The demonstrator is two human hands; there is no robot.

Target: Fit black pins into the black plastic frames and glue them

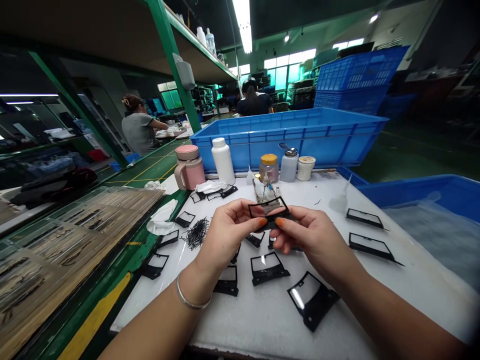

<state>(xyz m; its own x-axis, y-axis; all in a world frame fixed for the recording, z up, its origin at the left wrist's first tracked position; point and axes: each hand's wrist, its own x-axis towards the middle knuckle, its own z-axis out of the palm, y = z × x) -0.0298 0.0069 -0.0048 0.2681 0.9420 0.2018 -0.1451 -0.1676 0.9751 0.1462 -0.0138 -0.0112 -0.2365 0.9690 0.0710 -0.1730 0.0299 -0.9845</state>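
Frame in grip (270, 223): pinched at its lower edge by left hand (229, 226) and right hand (311, 229), thumbs closed.
Loose frames (268, 279): below and beside the grip — two well right; finished or waiting, I cannot tell.
Black strips (197, 234): heaped left of the grip — apparently many left.

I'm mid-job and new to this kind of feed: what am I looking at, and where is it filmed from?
There is no machine here, just a person's two bare hands, in one picture from a camera worn on the head, looking forward and down. The left hand and right hand together hold a small black frame. On the white tabletop below lie more black frames and a tangled pile of thin black strips. Farther back stand a pink mug, a white bottle and a jar with a yellow lid, before a large blue crate. Two other people are farther off.
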